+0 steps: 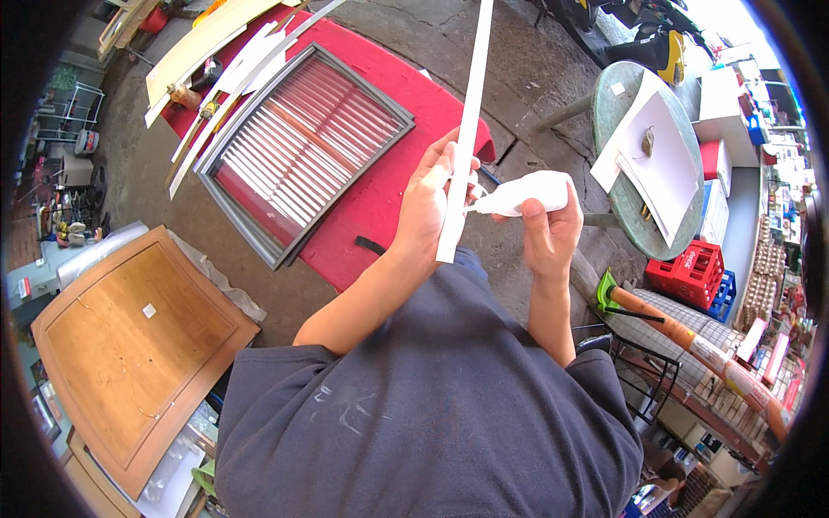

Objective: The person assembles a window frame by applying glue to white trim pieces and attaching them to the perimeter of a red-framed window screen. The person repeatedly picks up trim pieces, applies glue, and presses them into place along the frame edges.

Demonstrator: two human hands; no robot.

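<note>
White and slim, the strip (pixel 471 95) is gripped by the left hand (pixel 423 203) over the red table's (pixel 371 207) right end; just right of that table, the right hand (pixel 553 231) wraps a bottle (pixel 537 192), nozzle (pixel 482 206) at the strip's edge. Squeezing too hard could spill its contents; a slack left grip could let the strip twist. The bottle's filling is hidden; the crate's (pixel 686 274), well right of the red table, is unclear.
</note>
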